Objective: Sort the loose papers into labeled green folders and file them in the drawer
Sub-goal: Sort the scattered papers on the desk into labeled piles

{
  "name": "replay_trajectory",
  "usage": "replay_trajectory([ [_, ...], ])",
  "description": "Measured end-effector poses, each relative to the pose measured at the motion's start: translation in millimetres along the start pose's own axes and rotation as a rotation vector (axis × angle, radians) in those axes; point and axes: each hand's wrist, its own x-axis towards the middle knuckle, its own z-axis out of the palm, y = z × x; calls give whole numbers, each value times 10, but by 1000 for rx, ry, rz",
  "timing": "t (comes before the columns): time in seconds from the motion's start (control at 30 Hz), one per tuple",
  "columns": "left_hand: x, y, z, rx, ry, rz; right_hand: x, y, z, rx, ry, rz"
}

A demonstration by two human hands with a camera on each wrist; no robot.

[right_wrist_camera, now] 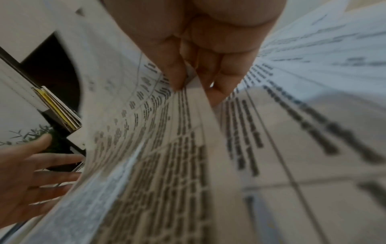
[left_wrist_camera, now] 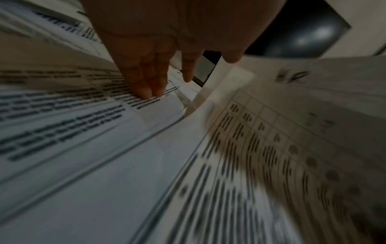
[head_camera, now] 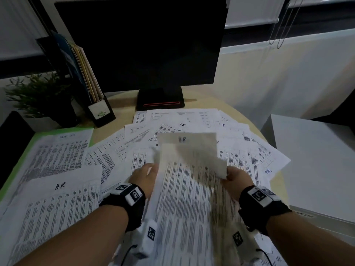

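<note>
Our right hand (head_camera: 237, 180) pinches a raised sheet (head_camera: 189, 181) by its right edge above the paper-strewn desk (head_camera: 123, 98); our left hand (head_camera: 143, 176), fingers straight, rests at its left edge.

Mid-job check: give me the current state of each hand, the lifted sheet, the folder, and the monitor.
left hand: open, fingers straight beside the lifted sheet
right hand: pinches the sheet's right edge
lifted sheet: raised off the desk, curled, blurred
green folder: lying flat, papers on it
monitor: screen dark
</note>
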Motion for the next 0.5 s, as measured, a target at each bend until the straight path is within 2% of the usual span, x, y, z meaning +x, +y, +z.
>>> replay_trajectory([
  [0.1,55,19,-11,-210,101,-125,-29,67,121,67,-31,10],
  [0.17,116,27,10,-283,139,-136,-33,25,153,148,-15,2],
  [0.27,122,-32,44,-271,89,-172,-63,-85,196,235,-52,-56],
  [0.37,103,-106,5,-201,107,-135,-121,-202,228,337,-74,-121],
  [0.43,120,-168,-48,-161,129,-122,-158,-291,226,417,-84,-84],
  [0.5,106,-189,-99,-228,147,-128,-147,-325,242,406,-109,-38],
])
